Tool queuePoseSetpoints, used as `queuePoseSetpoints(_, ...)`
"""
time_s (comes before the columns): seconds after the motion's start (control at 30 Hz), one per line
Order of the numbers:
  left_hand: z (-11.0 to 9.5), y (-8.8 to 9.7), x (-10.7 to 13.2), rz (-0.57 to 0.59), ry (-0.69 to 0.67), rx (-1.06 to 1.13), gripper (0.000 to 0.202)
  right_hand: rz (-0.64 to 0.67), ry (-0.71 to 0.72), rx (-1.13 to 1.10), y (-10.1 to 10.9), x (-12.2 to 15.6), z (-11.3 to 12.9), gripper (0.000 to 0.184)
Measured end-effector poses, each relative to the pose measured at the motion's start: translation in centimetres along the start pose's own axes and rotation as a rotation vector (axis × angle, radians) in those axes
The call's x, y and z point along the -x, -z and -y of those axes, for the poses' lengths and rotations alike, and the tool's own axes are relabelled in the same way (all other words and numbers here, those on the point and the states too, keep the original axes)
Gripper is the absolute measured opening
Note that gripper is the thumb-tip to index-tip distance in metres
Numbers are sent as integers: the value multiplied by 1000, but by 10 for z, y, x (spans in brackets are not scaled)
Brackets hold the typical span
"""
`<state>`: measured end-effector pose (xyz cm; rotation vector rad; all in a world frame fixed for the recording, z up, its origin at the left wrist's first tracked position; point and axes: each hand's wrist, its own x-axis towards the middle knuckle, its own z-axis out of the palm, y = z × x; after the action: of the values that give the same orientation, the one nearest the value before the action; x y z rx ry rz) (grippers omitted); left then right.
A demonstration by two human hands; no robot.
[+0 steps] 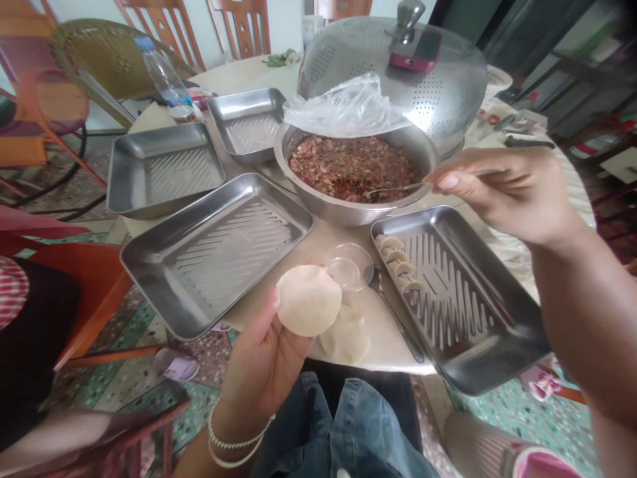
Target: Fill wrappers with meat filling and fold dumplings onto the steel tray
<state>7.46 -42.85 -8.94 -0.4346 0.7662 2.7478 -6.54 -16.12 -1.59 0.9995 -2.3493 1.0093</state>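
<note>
My left hand (271, 358) holds a round, pale dumpling wrapper (309, 301) near the table's front edge, thumb at its rim. My right hand (502, 189) pinches the handle of a thin metal spoon (403, 188). The spoon's tip dips into the minced meat filling (353, 166) at the near side of a steel bowl (338, 211). More wrappers (347, 335) lie on the table beside my left hand. Behind them stands a small clear dish (351, 267). Several folded dumplings (398, 262) lie in a row along the left side of the right-hand metal tray (462, 318).
Metal trays (223, 252) stand on the left. A clear plastic bag (348, 106) drapes over the bowl's back rim. Behind it is a perforated metal dome cover (448, 73) with a red phone (415, 53) on it. A water bottle (164, 76) stands back left. Another person's arm (54, 435) shows lower left.
</note>
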Motion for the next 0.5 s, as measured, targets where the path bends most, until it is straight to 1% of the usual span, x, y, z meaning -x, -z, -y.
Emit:
queuePoseSetpoints(0.1,1,0,0,-31,2,0,39,-143,-110,-99,-2,4,1,8)
queuePoseSetpoints(0.17,1,-1,-1,-71,0,0,38,-228,-161,-199,-6,6,-3,11)
queuePoseSetpoints(0.27,2,-2,-1,-114,-5,1,36,-298,-209,-341,-13,5,-14,18)
queuePoseSetpoints(0.33,2,-3,-1,-124,-12,3,35,-354,-320,-434,-17,3,-21,21)
queuePoseSetpoints(0.43,2,-4,-1,-131,-33,-1,34,-496,-532,-538,-21,-1,-29,21)
queuePoseSetpoints(0.5,3,-4,-1,-144,-52,-9,35,-552,-591,-548,-22,-2,-32,22)
